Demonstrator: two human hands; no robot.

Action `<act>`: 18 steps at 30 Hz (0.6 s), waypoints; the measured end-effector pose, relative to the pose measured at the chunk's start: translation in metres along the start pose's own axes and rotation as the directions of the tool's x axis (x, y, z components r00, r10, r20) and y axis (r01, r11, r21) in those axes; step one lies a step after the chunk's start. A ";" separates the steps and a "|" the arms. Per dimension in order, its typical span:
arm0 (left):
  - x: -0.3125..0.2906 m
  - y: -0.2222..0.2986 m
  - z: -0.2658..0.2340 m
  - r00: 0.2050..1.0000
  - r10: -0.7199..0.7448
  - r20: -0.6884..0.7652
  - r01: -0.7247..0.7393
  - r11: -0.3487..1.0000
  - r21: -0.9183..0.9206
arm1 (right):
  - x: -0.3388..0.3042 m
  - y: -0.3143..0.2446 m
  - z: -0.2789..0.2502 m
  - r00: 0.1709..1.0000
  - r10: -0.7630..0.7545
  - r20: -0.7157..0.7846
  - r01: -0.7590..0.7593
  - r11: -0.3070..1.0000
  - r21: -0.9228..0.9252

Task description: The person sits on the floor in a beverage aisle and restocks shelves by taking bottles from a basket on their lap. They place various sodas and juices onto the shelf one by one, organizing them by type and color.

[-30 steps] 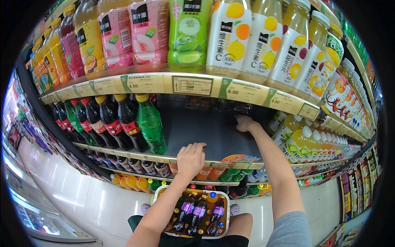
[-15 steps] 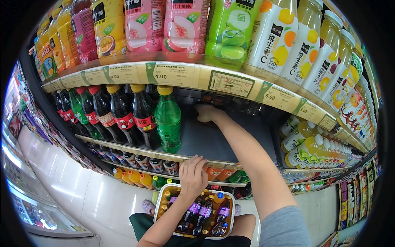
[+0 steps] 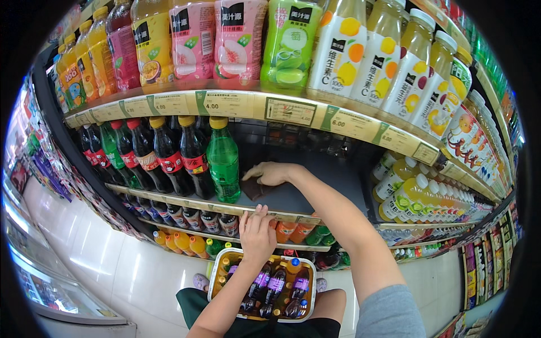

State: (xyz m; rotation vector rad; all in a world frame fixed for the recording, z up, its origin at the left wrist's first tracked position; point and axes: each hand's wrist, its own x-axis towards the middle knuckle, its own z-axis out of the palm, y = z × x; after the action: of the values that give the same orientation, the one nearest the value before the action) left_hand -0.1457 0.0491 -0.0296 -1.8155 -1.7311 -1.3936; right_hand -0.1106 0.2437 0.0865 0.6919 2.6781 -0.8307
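My right hand (image 3: 271,173) is inside the dark shelf (image 3: 338,180), pressing a dark brown cloth (image 3: 256,188) against its surface, with the index finger stretched toward the bottles. Just left of the cloth stands a green bottle (image 3: 224,163) with a yellow cap, upright at the end of a row of cola bottles (image 3: 194,163). On the front edge of this shelf (image 3: 225,207) rest the fingers of my left hand (image 3: 258,234), extended and holding nothing. Below my left forearm, a white-rimmed basket (image 3: 309,281) holds several dark bottles with purple labels (image 3: 275,284).
Overhead, a shelf lip with price tags (image 3: 236,104) carries juice bottles (image 3: 242,45). Yellow drink bottles (image 3: 417,197) fill the shelf section to the right. Lower shelves hold small cans (image 3: 194,218) and orange bottles (image 3: 180,243). A glass-fronted cooler (image 3: 56,281) stands at the left.
My right hand has come from the back of the shelf toward the front left, bringing the cloth near the green bottle. My left hand stays on the shelf edge; the view has shifted slightly.
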 end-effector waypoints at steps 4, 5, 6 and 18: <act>0.002 0.004 0.000 1.000 -0.011 -0.007 0.011 1.000 0.007 | -0.021 0.000 0.016 0.998 -0.065 0.019 0.063 0.996 0.063; 0.002 0.004 -0.001 1.000 -0.013 -0.015 0.013 1.000 0.015 | -0.026 -0.002 0.020 0.995 -0.097 0.012 0.096 0.995 0.040; 0.002 0.004 -0.001 1.000 -0.011 -0.014 0.011 0.999 0.037 | -0.030 -0.003 0.022 0.994 -0.104 0.020 0.103 0.993 0.052; 0.003 0.014 -0.002 0.999 -0.024 -0.037 0.028 0.994 0.110 | -0.138 0.071 0.010 0.982 0.186 0.021 -0.187 0.965 0.183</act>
State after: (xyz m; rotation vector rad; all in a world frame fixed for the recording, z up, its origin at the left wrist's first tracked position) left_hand -0.1348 0.0460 -0.0205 -1.7059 -1.7824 -1.3050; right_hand 0.0443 0.2390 0.0966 0.9674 2.5047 -1.0345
